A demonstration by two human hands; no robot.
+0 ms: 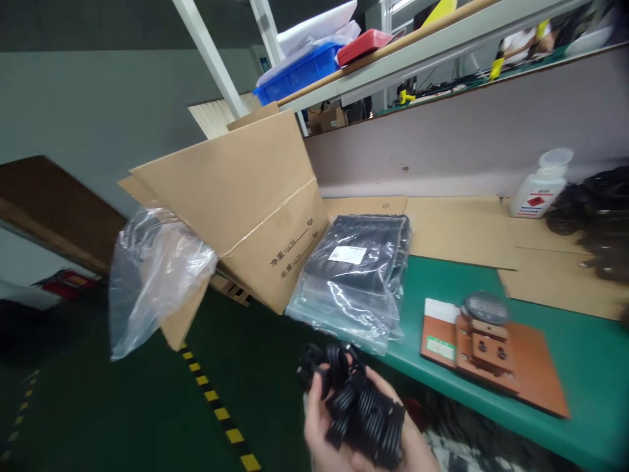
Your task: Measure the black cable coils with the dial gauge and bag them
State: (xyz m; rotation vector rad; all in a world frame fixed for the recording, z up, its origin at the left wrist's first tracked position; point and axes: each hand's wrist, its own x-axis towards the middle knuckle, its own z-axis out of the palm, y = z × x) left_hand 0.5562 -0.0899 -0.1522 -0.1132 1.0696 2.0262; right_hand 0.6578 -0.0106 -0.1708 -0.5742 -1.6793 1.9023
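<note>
My left hand (pixel 317 426) and right hand (pixel 417 451) both grasp a bundle of black cables (pixel 361 410), which sits between my palms, below and right of the cardboard box (pixel 236 196). A stack of bagged cables (pixel 358 275) lies just right of that box.

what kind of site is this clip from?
Probably a factory packing line: green-matted workbench, open cardboard carton with a clear plastic liner, a stack of bagged black cables, hazard-striped floor tape. The left hand and right hand hold a loose cable bundle.
</note>
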